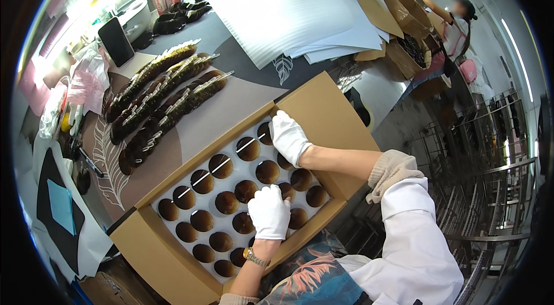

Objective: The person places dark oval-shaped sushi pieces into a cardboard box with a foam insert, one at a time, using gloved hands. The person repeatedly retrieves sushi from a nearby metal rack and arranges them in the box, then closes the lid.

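Note:
An open cardboard box (316,119) lies before me, its flaps folded outward. Brown gradient-tinted round lenses (226,202) are spread in rows over a white sheet (236,175) inside it; several have a thin white strip across them. My left hand (270,213), in a white glove, rests low over the lenses in the middle right of the box, fingers curled down. At the far right corner, my gloved right hand (289,138) is beside a lens (265,133) and partly covers it. Both sets of fingertips are hidden, so any grip is unclear.
Three long curved rows of overlapping tinted lenses (162,99) lie on the table mat. Behind them stand a phone (116,42) and a white container (137,21). White foam sheets (294,6) cover the far side. Another person (456,32) works beside cardboard boxes (398,56); metal racks (476,153) stand right.

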Motion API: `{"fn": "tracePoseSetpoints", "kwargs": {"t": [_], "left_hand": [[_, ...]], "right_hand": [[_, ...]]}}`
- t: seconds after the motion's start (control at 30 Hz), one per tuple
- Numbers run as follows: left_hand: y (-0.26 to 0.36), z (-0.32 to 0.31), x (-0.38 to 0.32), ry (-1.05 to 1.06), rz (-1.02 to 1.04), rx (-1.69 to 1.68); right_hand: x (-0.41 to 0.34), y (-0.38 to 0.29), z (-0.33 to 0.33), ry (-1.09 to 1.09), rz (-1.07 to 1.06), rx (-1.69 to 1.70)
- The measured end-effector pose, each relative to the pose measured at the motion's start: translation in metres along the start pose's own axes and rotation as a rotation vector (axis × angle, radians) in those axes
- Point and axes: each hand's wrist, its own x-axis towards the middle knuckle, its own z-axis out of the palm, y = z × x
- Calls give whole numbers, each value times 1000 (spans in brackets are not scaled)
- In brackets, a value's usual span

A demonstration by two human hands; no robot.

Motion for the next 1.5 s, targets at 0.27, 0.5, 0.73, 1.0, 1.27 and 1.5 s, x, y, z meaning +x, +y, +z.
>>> {"fn": "tracePoseSetpoints", "kwargs": {"t": [0.27, 0.5, 0.73, 1.0, 1.27, 1.5], "left_hand": [[-17, 0, -2, 98, -130, -89], [-26, 0, -7, 170, -88, -508], [-42, -8, 12, 32, -521, -1662], [-135, -48, -78, 469, -916, -1208], [-155, -75, -102, 351, -929, -103], [-146, -146, -52, 656, -352, 222]], "right_hand": [[120, 99, -12, 445, 65, -135], [124, 154, -13, 155, 258, 330], [1, 44, -119, 26, -571, 869], [-57, -27, -80, 54, -273, 681], [-61, -66, -23, -89, -224, 509], [131, 30, -36, 475, -167, 369]]}}
